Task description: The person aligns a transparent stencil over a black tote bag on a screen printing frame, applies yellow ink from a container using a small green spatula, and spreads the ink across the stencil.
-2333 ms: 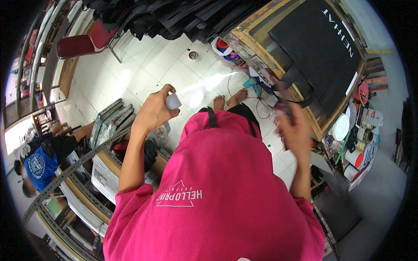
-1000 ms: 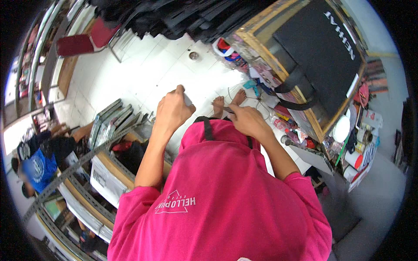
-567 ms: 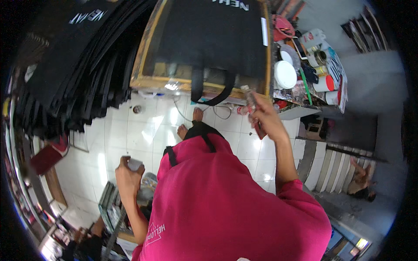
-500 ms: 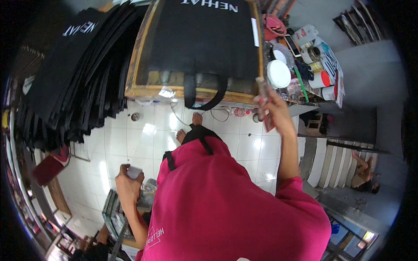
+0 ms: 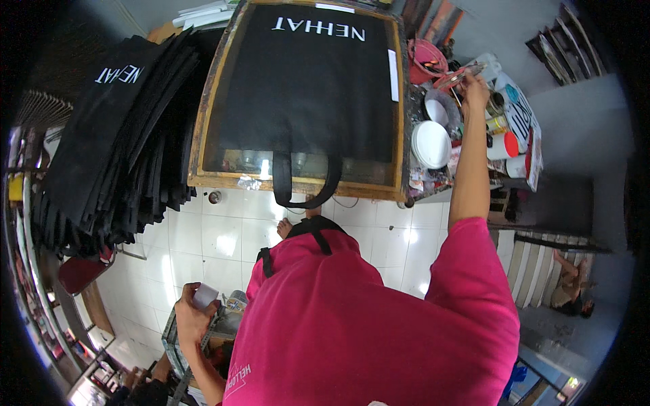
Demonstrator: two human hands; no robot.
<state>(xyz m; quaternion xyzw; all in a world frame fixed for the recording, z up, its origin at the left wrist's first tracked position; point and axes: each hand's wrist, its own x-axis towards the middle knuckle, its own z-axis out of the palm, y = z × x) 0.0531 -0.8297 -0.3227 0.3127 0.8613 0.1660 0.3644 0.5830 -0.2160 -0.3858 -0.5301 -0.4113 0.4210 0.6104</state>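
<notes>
White floor tiles (image 5: 223,233) below. Nearest, pinching a small pale piece (image 5: 205,296) in the left grip (image 5: 193,321). Ahead, black bag (image 5: 305,88) flat on a wood-framed bench (image 5: 365,193). Farther right, holding a reddish object (image 5: 451,78), kind unclear, in the right grip (image 5: 476,95), near a pink container (image 5: 421,50).

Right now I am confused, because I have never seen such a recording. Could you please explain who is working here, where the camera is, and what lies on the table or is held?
There is no machine, only someone in a pink shirt working barehanded. The wide fisheye camera sits on that person's head and looks down, so straight edges bend. On the wood-framed table lies a black bag. The left hand holds a small pale piece. The right hand reaches to the side, near a pink bucket, holding a slim object that I cannot identify.
</notes>
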